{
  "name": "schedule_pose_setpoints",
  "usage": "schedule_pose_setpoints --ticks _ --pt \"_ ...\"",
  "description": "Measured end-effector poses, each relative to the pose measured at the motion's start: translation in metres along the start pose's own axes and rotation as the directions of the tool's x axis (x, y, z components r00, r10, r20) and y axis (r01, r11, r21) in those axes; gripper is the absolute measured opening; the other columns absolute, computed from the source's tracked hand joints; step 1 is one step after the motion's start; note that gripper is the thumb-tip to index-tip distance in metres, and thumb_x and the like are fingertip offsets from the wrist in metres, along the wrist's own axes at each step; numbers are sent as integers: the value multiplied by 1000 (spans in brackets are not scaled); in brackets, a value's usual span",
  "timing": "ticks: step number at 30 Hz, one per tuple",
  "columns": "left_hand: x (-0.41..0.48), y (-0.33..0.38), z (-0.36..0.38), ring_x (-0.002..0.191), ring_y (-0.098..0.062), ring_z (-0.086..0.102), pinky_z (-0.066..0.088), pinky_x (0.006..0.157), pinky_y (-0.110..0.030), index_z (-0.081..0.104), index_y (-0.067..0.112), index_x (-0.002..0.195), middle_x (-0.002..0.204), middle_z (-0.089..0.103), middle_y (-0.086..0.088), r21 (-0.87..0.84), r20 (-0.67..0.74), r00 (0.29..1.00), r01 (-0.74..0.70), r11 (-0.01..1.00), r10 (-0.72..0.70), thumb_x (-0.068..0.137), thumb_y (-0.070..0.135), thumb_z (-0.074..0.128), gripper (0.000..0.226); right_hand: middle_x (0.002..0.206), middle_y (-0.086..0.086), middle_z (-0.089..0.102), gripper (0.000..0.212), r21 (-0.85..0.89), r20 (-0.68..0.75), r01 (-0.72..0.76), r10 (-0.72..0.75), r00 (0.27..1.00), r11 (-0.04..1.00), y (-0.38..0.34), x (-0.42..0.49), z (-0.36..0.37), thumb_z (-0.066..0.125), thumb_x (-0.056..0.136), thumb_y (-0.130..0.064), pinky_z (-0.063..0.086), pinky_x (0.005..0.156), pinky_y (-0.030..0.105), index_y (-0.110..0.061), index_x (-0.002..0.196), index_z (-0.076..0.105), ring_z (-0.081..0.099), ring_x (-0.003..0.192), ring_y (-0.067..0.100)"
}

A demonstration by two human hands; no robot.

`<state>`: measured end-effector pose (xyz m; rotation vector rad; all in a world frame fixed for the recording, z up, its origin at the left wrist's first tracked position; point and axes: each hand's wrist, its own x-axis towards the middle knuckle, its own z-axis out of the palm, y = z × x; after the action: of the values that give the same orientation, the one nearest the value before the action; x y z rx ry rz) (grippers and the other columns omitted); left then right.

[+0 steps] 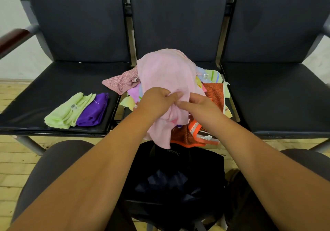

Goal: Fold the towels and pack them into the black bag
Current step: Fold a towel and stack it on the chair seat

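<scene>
A: Where's the pink towel (166,73)?
B: Twelve o'clock from both my hands, draped over the towel pile (215,92). My left hand (157,100) clutches its near edge; my right hand (199,106) touches it, grip unclear.
A: And the black bag (176,177)?
B: Six o'clock, beneath my wrists.

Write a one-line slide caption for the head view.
Left hand and right hand grip a pink towel over the pile; folded green towel and purple towel lie aside, black bag below.

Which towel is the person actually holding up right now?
The pale pink towel: the left hand and right hand pinch it above the heap. The green towel and purple towel lie folded on the left seat.
</scene>
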<state>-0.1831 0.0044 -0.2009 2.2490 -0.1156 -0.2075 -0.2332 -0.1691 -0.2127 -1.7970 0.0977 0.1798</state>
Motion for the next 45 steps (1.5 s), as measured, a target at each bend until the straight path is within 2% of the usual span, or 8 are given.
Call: schedule_pose_setpoints --ticks 9,16,22,26,30,34,37,45 --pt "-9 -15 -19 74 -13 52 43 71 -31 70 10 87 79 60 -2 53 224 972 -88 995 74 100 51 67 43 117 6 78 39 295 -270 -121 204 941 948 19 18 -25 69 88 -35 55 107 58 -21 124 76 73 113 33" --pt "-29 -11 -40 92 -13 66 51 90 -32 76 10 100 95 74 -2 -289 293 955 48 956 40 96 58 71 48 113 0 80 27 127 -146 -95 113 983 987 13 -2 -24 79 93 -49 58 102 52 -27 109 82 74 109 32" --pt "-36 -26 -57 86 -16 62 48 78 -33 74 17 97 99 74 -6 130 342 940 -63 990 15 82 52 88 40 107 -4 78 17 167 -422 -12 82 903 986 7 -10 -38 67 98 -48 60 98 48 -37 103 79 72 109 26" --pt "-40 -35 -70 79 -15 62 48 73 -32 74 20 86 85 71 2 -161 140 987 100 982 -77 81 47 90 33 102 -1 74 23 215 -577 9 120 808 977 7 -20 -47 54 108 -42 59 78 36 -29 104 72 72 98 21" --pt "-46 -46 -81 88 -19 65 53 79 -34 73 10 98 95 73 -5 -309 75 984 178 934 -163 85 29 88 27 110 -1 70 22 268 -613 -21 187 768 963 6 -28 -51 47 112 -42 63 86 45 -30 118 65 71 102 22" --pt "-53 -43 -91 109 -25 71 61 92 -40 64 5 133 128 73 -17 -844 158 984 176 507 -79 96 8 72 38 111 1 69 26 286 -604 -18 195 773 958 -4 -35 -46 48 111 -40 55 80 37 -25 124 65 67 101 20" --pt "-62 -34 -96 108 -21 71 59 95 -36 64 5 139 131 72 -16 -931 101 995 87 354 21 105 14 62 35 109 0 72 22 308 -579 -5 192 792 952 -18 -42 -40 51 109 -37 57 88 41 -27 117 68 68 100 20" --pt "-75 -30 -93 113 -23 69 59 84 -35 69 17 138 135 72 -14 -831 -56 996 -5 557 -75 107 33 63 35 112 21 66 33 117 -499 59 7 866 991 -40 -60 -22 61 101 -40 56 88 47 -9 106 71 66 95 31"
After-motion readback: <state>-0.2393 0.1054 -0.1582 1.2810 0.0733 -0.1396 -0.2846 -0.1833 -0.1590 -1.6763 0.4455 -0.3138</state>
